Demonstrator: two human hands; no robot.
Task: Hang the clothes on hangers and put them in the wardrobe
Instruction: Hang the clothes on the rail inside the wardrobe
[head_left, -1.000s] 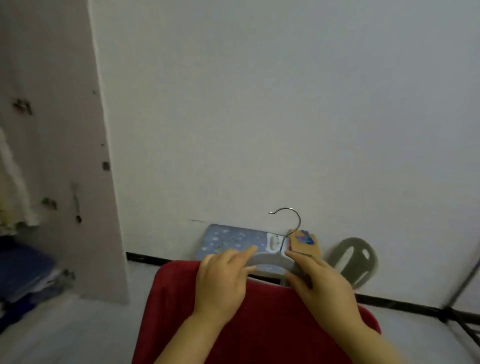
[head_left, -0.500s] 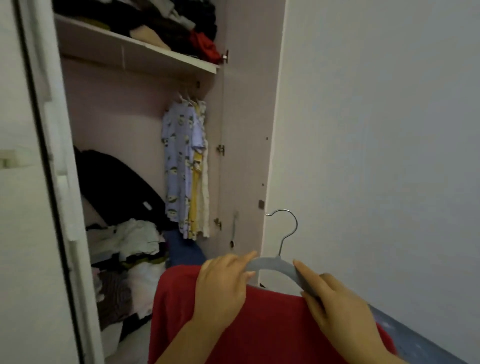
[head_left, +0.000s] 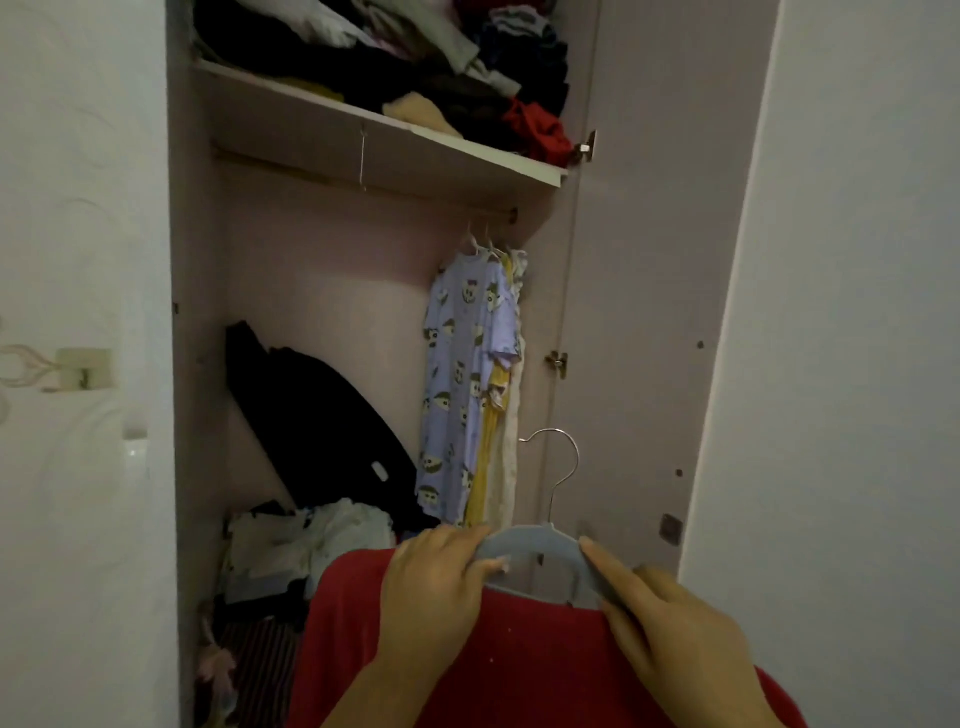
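Note:
A red garment (head_left: 519, 654) hangs on a grey hanger (head_left: 540, 556) with a metal hook (head_left: 563, 462), low in the middle of the view. My left hand (head_left: 431, 587) grips the hanger's left shoulder over the red cloth. My right hand (head_left: 670, 629) holds the right shoulder, fingers laid along it. The open wardrobe (head_left: 332, 312) faces me, with its wooden rail (head_left: 363, 182) under the shelf. The hook is well below the rail, to the right of the hung clothes.
A blue printed shirt (head_left: 462, 379) and yellow and white garments hang at the rail's right end. The shelf (head_left: 374, 124) above holds piled clothes. Black and white clothes (head_left: 311, 540) heap on the wardrobe floor. The open door (head_left: 649, 291) stands right, with white wall beyond.
The view has swung left from the bare wall and floor to the open wardrobe. Both hands still hold the hanger with the red garment, now in front of the wardrobe.

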